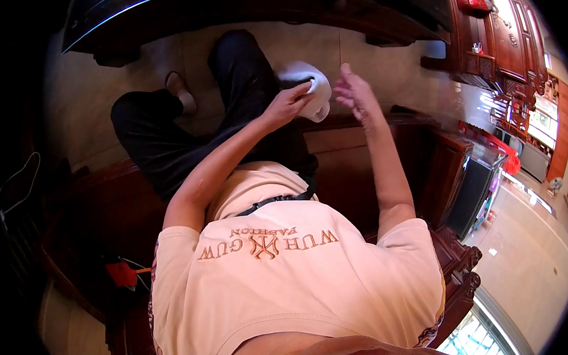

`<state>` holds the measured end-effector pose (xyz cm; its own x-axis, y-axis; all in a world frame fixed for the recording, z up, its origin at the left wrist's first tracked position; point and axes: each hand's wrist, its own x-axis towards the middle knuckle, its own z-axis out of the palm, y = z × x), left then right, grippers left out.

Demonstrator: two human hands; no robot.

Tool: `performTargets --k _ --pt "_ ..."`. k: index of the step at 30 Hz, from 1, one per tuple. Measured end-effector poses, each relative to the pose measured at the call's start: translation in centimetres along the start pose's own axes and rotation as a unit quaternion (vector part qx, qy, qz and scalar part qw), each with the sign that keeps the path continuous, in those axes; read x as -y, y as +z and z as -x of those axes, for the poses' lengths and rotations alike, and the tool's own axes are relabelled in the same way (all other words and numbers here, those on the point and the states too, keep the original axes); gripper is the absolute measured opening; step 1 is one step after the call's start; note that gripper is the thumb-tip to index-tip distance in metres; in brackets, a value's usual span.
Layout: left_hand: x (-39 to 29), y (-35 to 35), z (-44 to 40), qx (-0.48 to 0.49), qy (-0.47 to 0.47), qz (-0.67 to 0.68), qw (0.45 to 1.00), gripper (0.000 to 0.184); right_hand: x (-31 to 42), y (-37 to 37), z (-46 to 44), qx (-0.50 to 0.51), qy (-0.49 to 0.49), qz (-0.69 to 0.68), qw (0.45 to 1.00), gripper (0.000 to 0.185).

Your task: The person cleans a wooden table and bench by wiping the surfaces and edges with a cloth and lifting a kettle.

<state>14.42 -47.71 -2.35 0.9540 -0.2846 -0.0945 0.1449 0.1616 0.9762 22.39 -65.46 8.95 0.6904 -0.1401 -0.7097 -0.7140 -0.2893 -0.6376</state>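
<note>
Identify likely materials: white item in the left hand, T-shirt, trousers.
White item: probably soft fabric, matte; it shows rounded folds beside the left hand, exact fibre unclear.
T-shirt: likely cotton-type knit, matte; soft drape and a stitched neckline.
Trousers: dark cloth, perhaps synthetic; faint sheen along the creases.

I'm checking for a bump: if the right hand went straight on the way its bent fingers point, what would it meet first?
Probably the white cloth-like item that the left hand pinches: the right hand points toward it across a gap. Depth is unclear, so it might pass by.
</note>
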Motion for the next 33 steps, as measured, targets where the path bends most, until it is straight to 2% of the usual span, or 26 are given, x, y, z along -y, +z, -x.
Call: performTargets --k 2,4,5,6,10,12,14,15,16,17,18,19,20,21,22,24,30,33 --pt "0.1 0.1 0.0 0.023 0.038 -0.070 0.997 0.037 -2.7 0.8 -1.3 0.181 0.056 -0.092 0.978 0.078" --pt "-0.1 -0.2 0.2 0.082 0.111 -0.194 0.971 0.039 -3.9 2.4 -1.4 0.174 0.067 -0.154 0.970 0.061" --pt "-0.2 -0.4 0.4 0.112 0.145 -0.255 0.949 0.040 -4.6 2.8 -1.6 0.160 0.036 -0.147 0.975 0.054" --pt "-0.7 -0.3 0.8 0.101 0.142 -0.268 0.948 0.041 -5.2 3.2 -1.9 0.146 0.004 -0.141 0.979 0.047" --pt "-3.4 -0.4 1.3 0.031 0.148 -0.325 0.934 0.044 -5.1 0.6 -6.2 -0.065 -0.001 -0.279 0.958 0.024" --pt "-4.5 -1.6 0.5 -0.017 0.138 -0.396 0.907 0.042 -3.0 -1.4 -7.8 -0.150 -0.076 -0.268 0.949 0.026" --pt "-5.0 -4.3 -0.7 -0.077 0.220 -0.535 0.812 0.030 0.3 -3.7 -9.2 -0.184 -0.207 -0.207 0.938 0.027" --pt "-4.8 -5.5 -1.6 -0.095 0.222 -0.563 0.790 0.025 2.0 -4.4 -9.8 -0.192 -0.273 -0.166 0.928 0.029" --pt "-4.3 -6.7 -2.3 -0.107 0.225 -0.563 0.788 0.017 4.1 -4.5 -10.3 -0.234 -0.321 -0.070 0.915 0.034" --pt "-4.0 -7.8 -2.6 -0.080 0.214 -0.578 0.783 0.015 4.4 -6.3 -14.8 -0.327 -0.398 0.136 0.846 0.038" --pt "-3.9 -8.5 -3.0 -0.054 0.202 -0.594 0.777 0.014 5.7 -5.9 -16.4 -0.332 -0.411 0.127 0.840 0.045" --pt "-4.4 -8.3 -3.3 -0.048 0.196 -0.600 0.774 0.011 7.6 -4.9 -16.4 -0.347 -0.457 0.239 0.783 0.048" --pt "-4.8 -7.8 -3.1 -0.042 0.189 -0.606 0.772 0.009 9.2 -4.4 -17.9 -0.299 -0.571 0.224 0.731 0.051" --pt "-5.2 -7.5 -3.0 -0.037 0.181 -0.612 0.769 0.009 10.6 -4.3 -19.8 -0.235 -0.567 0.294 0.733 0.052" --pt "-5.2 -7.2 -3.1 -0.056 0.191 -0.609 0.768 0.007 10.2 -3.5 -23.2 -0.267 -0.587 0.389 0.658 0.050" --pt "-4.5 -7.1 -3.4 -0.091 0.209 -0.601 0.766 0.007 9.3 -1.2 -27.2 -0.333 -0.625 0.368 0.603 0.049" --pt "-4.9 -7.3 -3.4 -0.097 0.197 -0.583 0.782 0.005 10.5 -6.1 -24.1 -0.313 -0.513 0.526 0.602 0.051" --pt "-5.4 -7.1 -3.9 -0.100 0.208 -0.580 0.781 0.004 9.7 -11.2 -28.2 -0.343 -0.500 0.516 0.605 0.055"
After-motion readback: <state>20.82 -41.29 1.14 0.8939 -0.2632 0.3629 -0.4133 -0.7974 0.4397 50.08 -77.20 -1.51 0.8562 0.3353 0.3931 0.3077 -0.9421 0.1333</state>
